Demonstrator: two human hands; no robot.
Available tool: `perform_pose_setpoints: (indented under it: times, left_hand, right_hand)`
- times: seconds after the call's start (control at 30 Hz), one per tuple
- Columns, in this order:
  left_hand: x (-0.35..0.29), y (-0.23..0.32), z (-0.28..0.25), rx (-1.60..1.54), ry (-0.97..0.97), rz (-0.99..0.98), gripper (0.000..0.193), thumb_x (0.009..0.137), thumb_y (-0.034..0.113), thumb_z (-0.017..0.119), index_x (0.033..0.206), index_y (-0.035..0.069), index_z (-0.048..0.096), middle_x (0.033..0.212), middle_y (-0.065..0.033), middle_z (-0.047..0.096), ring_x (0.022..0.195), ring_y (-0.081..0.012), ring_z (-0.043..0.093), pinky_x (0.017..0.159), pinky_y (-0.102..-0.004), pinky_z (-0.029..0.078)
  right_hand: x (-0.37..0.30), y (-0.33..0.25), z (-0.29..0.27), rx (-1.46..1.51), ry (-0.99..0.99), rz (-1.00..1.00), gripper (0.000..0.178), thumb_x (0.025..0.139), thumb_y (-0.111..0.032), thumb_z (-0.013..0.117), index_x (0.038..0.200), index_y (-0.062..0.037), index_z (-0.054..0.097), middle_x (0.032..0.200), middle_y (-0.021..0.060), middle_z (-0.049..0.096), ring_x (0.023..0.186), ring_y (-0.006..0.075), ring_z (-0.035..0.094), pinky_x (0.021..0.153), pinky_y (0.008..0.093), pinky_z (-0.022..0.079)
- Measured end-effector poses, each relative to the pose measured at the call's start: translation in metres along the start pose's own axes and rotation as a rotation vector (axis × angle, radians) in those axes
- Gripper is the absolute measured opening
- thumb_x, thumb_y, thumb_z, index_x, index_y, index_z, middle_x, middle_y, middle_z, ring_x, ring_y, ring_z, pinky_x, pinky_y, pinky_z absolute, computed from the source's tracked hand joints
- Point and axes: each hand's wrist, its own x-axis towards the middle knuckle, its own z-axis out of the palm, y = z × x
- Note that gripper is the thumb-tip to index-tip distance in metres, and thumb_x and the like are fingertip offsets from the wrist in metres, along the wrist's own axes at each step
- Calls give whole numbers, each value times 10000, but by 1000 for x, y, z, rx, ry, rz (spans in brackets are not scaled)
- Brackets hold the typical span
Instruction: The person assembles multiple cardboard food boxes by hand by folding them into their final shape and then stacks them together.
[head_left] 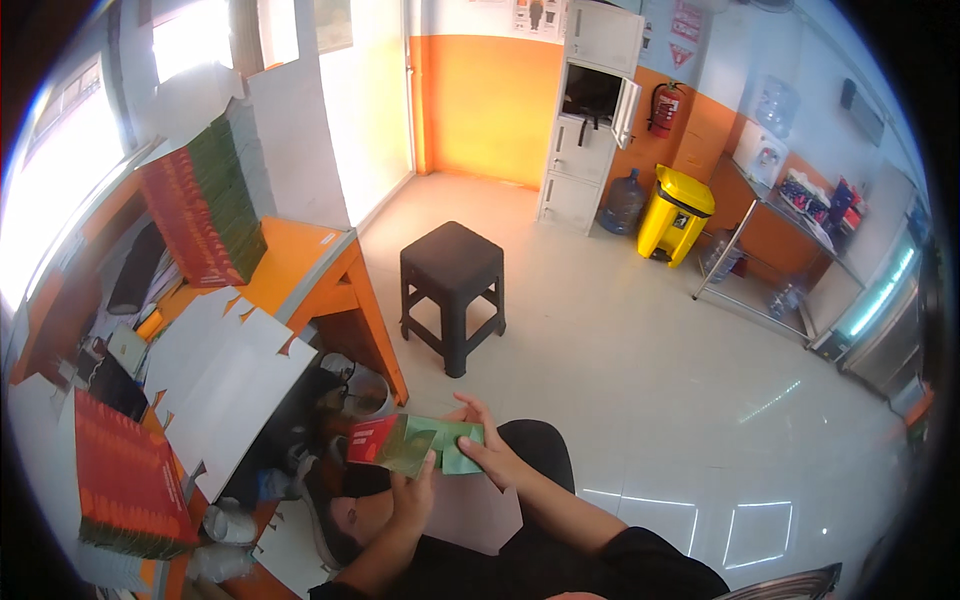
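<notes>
Above my lap I hold a flat, folded printed card [405, 446], red at its left end and green toward the right. My left hand [410, 495] grips its lower edge, thumb on top. At the right end my right hand [490, 455] is closed on the light green part, its thumb pressing on the face. A plain pinkish-grey sheet [475, 512] lies across my lap beneath the card. On the left, the orange table [290, 262] carries a tall stack of red and green printed pieces [200, 205], and another such stack [135, 470] stands nearer me.
A white die-cut board [225, 375] juts over the table edge beside my left arm. Ahead stands a black plastic stool [452, 265]. Farther off are a yellow bin [675, 218], grey lockers [580, 150], a blue water jug [622, 203] and a metal rack [775, 250].
</notes>
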Motion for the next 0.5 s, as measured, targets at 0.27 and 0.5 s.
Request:
perform_pose_setpoints:
  times: [0.27,0.5]
  left_hand:
    - [-10,17,-10,53,4,144,481,886,228,594,1253,-7,391,1198,-99,473,1084,-178,478,913,-315,396]
    - [1,58,4,-423,306,-99,398,938,185,492,1277,22,361,1212,-114,447,1145,-210,449,958,-336,384]
  right_hand:
    - [24,-12,27,-88,-14,5,579,859,-233,585,1355,-102,315,1018,68,482,943,144,466,832,261,373]
    - [31,-35,23,-827,-246,-633,379,788,-227,663,1160,-168,619,1180,106,467,1017,229,469,868,332,385]
